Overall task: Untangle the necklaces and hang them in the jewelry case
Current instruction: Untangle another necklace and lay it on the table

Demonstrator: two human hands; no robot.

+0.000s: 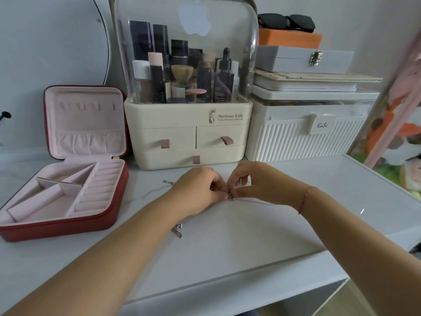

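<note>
- My left hand (200,190) and right hand (252,181) both pinch the necklaces (231,197) at the tangle, low over the table (250,236).
- I'd tease the loops loose rather than yank, since thin chain probably kinks.
- The case (57,231) is open at 9 o'clock, with nothing hung yet.

a cream cosmetics organizer (189,124) holding bottles (224,76) stands on the white table (250,236). beside it, sunglasses (287,22) top a stack of boxes (296,137).
</note>
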